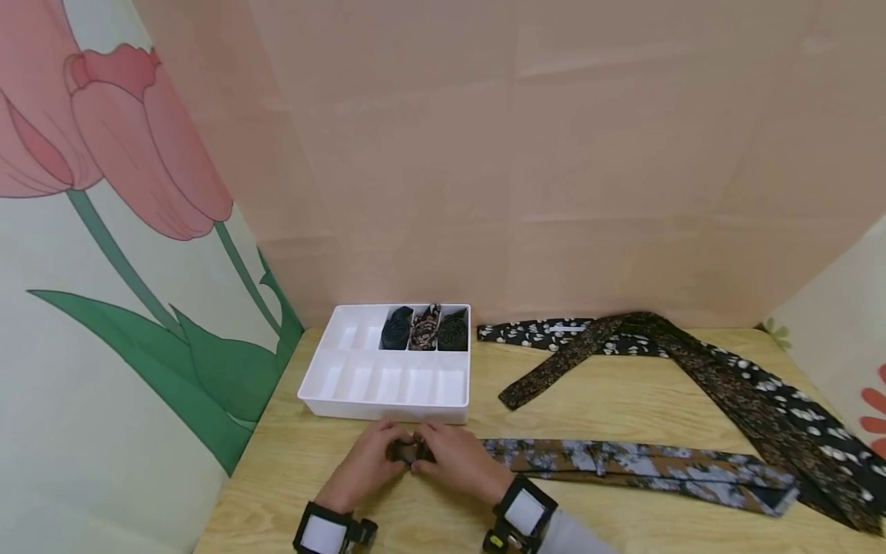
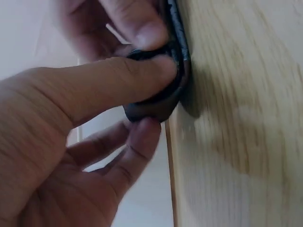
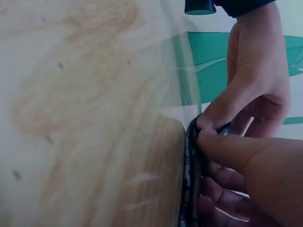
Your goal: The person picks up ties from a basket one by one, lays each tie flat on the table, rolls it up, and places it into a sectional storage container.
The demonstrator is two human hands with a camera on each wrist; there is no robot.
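A necktie (image 1: 623,464) with a blue and brown floral print lies lengthwise on the table, its near-left end coiled into a small roll (image 2: 154,108). My left hand (image 1: 374,459) pinches this roll between thumb and fingers. From the other side my right hand (image 1: 458,459) grips the same roll, thumb next to the left thumb. In the right wrist view the tie's strip (image 3: 188,177) runs down from the fingers, standing on its edge against the table. Much of the coil is covered by the fingers.
Just beyond the hands stands a white divided box (image 1: 388,410). Rolled ties, one dark green (image 1: 397,331), one patterned (image 1: 424,331) and one dark (image 1: 453,332), fill its back-right compartments. A dark brown floral tie (image 1: 550,369) crosses a black white-flowered tie (image 1: 529,332) at the right.
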